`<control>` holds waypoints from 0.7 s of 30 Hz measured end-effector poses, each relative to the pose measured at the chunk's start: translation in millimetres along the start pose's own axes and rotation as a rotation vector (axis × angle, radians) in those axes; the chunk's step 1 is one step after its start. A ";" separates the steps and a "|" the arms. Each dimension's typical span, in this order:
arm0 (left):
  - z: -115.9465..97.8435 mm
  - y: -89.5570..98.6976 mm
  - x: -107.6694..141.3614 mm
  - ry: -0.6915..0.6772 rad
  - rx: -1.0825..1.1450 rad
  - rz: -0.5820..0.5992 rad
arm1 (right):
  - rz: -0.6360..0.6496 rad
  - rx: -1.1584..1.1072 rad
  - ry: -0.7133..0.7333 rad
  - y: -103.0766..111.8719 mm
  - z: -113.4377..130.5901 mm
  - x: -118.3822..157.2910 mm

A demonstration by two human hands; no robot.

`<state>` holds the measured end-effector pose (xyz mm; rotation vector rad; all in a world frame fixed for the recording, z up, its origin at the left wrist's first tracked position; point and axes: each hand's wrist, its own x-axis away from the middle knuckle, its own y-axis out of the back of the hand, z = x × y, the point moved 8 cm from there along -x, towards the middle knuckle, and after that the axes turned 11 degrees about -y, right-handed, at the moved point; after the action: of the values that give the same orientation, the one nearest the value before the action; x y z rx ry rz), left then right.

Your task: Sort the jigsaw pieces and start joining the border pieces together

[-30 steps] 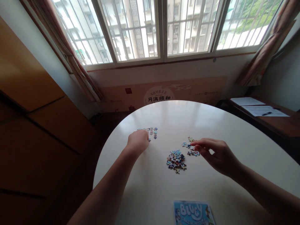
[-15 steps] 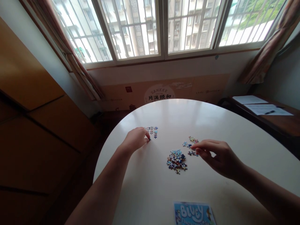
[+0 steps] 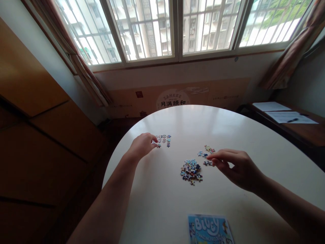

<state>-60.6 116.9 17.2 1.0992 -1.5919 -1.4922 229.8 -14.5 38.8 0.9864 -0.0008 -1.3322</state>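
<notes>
My left hand (image 3: 142, 146) is at the rows of laid-out puzzle pieces (image 3: 164, 140) on the left of the white table (image 3: 157, 196). Its thumb and forefinger are apart, with the tips beside a single puzzle piece (image 3: 159, 146) lying on the table. My right hand (image 3: 237, 167) is in a pinch over a few loose puzzle pieces (image 3: 202, 154); what is between its fingertips, if anything, is hidden. A heap of mixed puzzle pieces (image 3: 191, 170) lies between the hands. Several yellow-green and reddish pieces (image 3: 209, 148) lie just beyond my right fingertips.
A blue printed "Bluey" box or card (image 3: 209, 230) lies at the near edge of view. To the right, a brown side table (image 3: 308, 130) bears paper sheets (image 3: 290, 117) and dark pens. A wooden cabinet (image 3: 33, 142) stands left; barred windows (image 3: 175, 30) are ahead.
My left hand has moved slightly left and away from me, and the puzzle piece it held now lies in the rows, its fingers parted. My right hand stays almost in place.
</notes>
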 end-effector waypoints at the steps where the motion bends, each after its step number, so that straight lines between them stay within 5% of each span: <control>1: 2.9 4.4 1.4 0.012 -0.004 -0.022 | 0.000 0.000 0.003 0.2 0.2 0.1; 6: 11.8 14.1 5.6 0.056 -0.020 -0.049 | 0.010 0.002 0.000 -0.7 0.2 0.2; 21: -3.3 -11.9 -4.2 -0.034 -0.013 0.040 | 0.000 0.004 -0.014 -0.7 0.1 0.0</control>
<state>-54.4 119.5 6.0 1.0338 -1.6155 -1.4999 229.1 -14.5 38.5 0.9802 -0.0144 -1.3401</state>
